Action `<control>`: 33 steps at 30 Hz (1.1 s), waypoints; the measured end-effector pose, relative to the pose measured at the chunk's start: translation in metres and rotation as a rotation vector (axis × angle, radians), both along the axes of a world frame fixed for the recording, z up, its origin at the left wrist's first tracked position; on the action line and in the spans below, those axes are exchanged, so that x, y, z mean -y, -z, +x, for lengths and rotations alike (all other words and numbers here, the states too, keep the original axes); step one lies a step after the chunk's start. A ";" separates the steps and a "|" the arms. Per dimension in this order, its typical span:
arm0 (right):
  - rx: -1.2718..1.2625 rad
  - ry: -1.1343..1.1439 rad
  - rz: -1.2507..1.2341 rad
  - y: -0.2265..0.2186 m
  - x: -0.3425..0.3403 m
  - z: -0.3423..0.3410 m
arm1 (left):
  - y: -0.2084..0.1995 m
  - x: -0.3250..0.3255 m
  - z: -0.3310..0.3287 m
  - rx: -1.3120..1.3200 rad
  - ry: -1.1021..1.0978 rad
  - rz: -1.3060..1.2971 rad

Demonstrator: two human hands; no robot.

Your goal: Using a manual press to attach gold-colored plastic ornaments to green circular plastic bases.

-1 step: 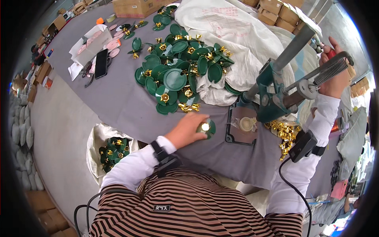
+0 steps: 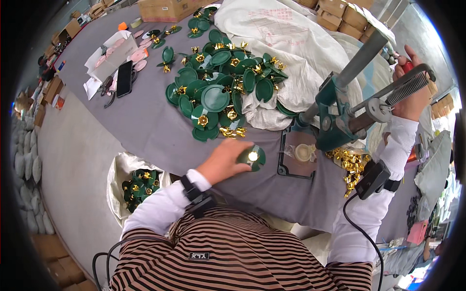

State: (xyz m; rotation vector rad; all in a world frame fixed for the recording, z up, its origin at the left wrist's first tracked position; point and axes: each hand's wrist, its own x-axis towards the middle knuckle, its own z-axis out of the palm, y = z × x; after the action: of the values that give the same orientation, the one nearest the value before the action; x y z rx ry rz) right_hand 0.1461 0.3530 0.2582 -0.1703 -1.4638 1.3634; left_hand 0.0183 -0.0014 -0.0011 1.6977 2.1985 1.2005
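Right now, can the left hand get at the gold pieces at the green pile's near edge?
Probably yes: the left hand is close to the gold pieces, with nothing visible between, though its grip may be taken by a green disc.

Discs point(image 2: 215, 98) are showing dark green, their clips point(image 2: 203, 120) bright gold. The press point(image 2: 330, 131) is displaying green with grey metal. The bench cloth point(image 2: 145, 131) is presenting plain grey. The shirt point(image 2: 233, 245) is bearing black stripes on pinkish brown; the sleeves point(image 2: 156, 208) are appearing white.

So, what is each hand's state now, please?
Left hand: part-open at a green disc; grip cannot be told.
Right hand: at the red handle; grip cannot be told.
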 end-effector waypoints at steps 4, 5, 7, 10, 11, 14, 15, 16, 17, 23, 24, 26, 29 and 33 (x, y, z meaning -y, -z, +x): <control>-0.004 -0.102 0.026 0.003 0.001 0.001 | -0.029 0.025 -0.036 -0.309 -0.587 0.110; -0.008 -0.045 0.017 0.002 0.001 0.000 | -0.024 0.027 -0.049 -0.307 -0.575 0.114; 0.000 0.024 0.024 0.002 -0.003 -0.002 | -0.012 0.029 -0.070 -0.079 -0.614 -0.003; -0.071 0.103 -0.032 0.001 0.003 -0.004 | -0.021 0.024 -0.067 -0.028 -0.576 0.095; -0.056 0.035 0.000 0.003 -0.010 0.002 | -0.023 0.023 -0.063 0.165 -0.557 0.103; -0.105 0.097 0.038 0.006 0.021 -0.020 | -0.032 0.018 -0.046 0.529 -0.478 0.152; -0.187 -0.204 -0.044 0.014 -0.014 -0.012 | -0.037 -0.002 -0.029 0.625 -0.325 0.162; -0.268 -0.506 -0.128 0.024 -0.050 -0.004 | -0.041 -0.023 -0.012 0.718 -0.172 0.165; -0.269 -0.500 -0.133 0.023 -0.040 -0.004 | -0.043 -0.040 0.002 0.575 -0.128 0.090; -0.099 -0.046 -0.007 0.005 0.017 -0.010 | -0.027 -0.118 0.051 0.239 0.065 0.017; -0.098 -0.036 -0.009 0.004 0.016 -0.009 | -0.029 -0.125 0.054 0.241 0.074 0.014; -0.087 -0.049 0.000 0.002 0.015 -0.004 | -0.034 -0.138 0.059 0.219 0.092 -0.083; -0.094 -0.073 -0.009 0.000 0.014 0.004 | -0.033 -0.149 0.064 0.223 0.111 -0.145; -0.012 0.443 0.631 0.031 0.053 0.052 | -0.031 -0.135 0.055 0.214 0.040 -0.107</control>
State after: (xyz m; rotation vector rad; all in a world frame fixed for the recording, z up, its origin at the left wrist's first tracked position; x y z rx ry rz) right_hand 0.1981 0.2995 0.2269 -0.0689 -1.6548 0.5135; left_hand 0.0738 0.1332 0.0295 1.4902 2.0536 1.1712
